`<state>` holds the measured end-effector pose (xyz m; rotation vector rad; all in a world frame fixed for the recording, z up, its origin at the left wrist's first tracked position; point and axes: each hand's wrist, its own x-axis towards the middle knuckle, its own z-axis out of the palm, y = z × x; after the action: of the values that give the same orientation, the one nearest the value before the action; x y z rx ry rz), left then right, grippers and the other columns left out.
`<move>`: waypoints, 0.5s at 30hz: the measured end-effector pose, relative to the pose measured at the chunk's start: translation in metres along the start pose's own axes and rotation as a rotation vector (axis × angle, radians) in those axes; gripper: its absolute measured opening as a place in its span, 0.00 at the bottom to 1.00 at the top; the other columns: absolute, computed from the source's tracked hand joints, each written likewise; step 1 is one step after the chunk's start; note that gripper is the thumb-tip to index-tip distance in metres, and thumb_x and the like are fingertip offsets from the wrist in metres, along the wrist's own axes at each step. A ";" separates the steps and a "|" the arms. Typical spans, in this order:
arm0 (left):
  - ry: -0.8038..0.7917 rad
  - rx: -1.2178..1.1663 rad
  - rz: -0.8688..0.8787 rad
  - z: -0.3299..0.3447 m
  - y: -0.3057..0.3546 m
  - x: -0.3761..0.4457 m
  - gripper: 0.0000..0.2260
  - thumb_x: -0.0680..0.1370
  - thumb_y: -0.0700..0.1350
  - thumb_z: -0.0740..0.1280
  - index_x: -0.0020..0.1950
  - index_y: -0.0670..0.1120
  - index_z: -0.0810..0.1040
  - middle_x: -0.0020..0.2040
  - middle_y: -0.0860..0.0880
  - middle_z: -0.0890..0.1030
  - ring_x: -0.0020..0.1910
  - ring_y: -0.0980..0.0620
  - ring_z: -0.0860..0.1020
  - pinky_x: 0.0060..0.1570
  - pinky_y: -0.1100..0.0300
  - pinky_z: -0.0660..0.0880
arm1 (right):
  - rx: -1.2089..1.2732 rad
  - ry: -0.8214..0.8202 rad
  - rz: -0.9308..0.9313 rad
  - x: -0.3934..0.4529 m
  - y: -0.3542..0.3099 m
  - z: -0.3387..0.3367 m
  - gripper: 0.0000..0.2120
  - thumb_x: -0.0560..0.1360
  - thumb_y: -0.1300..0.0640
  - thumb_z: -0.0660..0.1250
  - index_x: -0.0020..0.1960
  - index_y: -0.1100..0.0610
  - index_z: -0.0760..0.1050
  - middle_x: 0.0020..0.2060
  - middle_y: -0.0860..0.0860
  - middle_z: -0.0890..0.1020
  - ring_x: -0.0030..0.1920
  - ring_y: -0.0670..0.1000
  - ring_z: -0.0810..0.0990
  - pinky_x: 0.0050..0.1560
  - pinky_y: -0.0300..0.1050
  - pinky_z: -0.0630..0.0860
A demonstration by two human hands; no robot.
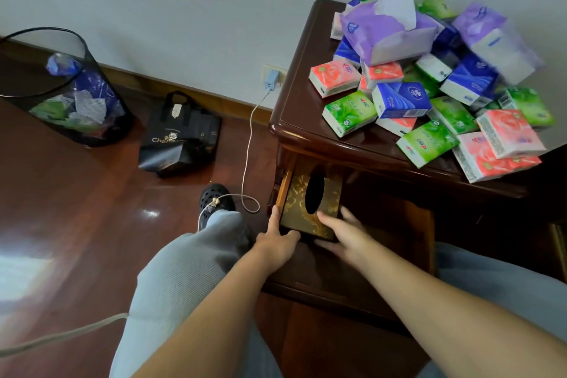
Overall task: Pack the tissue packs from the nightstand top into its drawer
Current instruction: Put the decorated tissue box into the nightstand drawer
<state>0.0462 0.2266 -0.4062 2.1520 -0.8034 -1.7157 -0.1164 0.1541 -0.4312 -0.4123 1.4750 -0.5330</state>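
Note:
Several tissue packs in green, red, pink, blue and purple lie heaped on the dark wooden nightstand. Below the top, the drawer stands pulled out. Inside it, at the left, sits a dark tissue box with gold ornament and an oval hole. My left hand grips the box's near left corner. My right hand holds its near right side, fingers under and along the edge.
A black mesh bin with wrappers stands at the far left on the wooden floor. A black paper bag lies by the wall. A charger with a white cable hangs beside the nightstand. My grey-trousered legs flank the drawer.

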 end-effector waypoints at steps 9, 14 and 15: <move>-0.056 0.022 -0.010 -0.003 -0.001 -0.003 0.40 0.78 0.60 0.64 0.80 0.71 0.38 0.81 0.41 0.61 0.76 0.38 0.67 0.75 0.42 0.65 | 0.092 0.040 -0.108 0.000 -0.017 0.006 0.40 0.75 0.73 0.72 0.82 0.52 0.63 0.75 0.58 0.71 0.74 0.62 0.72 0.69 0.67 0.75; -0.021 -0.073 0.052 0.003 0.002 -0.009 0.40 0.79 0.59 0.67 0.81 0.70 0.43 0.81 0.44 0.57 0.76 0.39 0.65 0.75 0.44 0.65 | 0.033 0.013 -0.113 -0.006 -0.012 0.005 0.37 0.76 0.72 0.71 0.80 0.52 0.66 0.63 0.52 0.79 0.55 0.51 0.80 0.63 0.55 0.79; 0.001 -0.099 0.089 0.006 0.003 -0.012 0.40 0.79 0.58 0.67 0.81 0.70 0.44 0.81 0.45 0.56 0.76 0.39 0.65 0.75 0.45 0.65 | 0.000 0.005 -0.107 -0.009 -0.012 0.003 0.35 0.76 0.71 0.72 0.78 0.52 0.67 0.58 0.49 0.79 0.51 0.48 0.78 0.58 0.51 0.81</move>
<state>0.0379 0.2317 -0.3964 2.0212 -0.7851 -1.6739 -0.1146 0.1492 -0.4166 -0.4923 1.4635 -0.6186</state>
